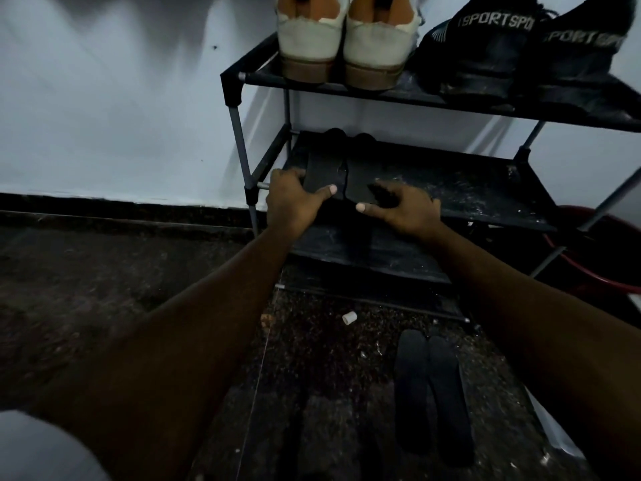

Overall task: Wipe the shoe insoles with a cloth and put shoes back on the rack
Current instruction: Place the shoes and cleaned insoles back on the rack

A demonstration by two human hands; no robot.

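Now both my hands are at the middle shelf of the shoe rack point(239, 144). My left hand point(291, 203) grips one black shoe point(324, 170), thumb on top. My right hand point(407, 208) curls round the other black shoe point(360, 178), which touches the first. On the rack's top shelf sit two pale shoes point(307, 39) and two black sport shoes point(485, 53). Two black insoles point(411, 387) lie side by side on the floor in front of the rack (near a small white bit point(349, 317)).

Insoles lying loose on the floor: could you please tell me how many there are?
2. The left insole and the right insole lie side by side on the floor in front of the rack; others may be hidden.
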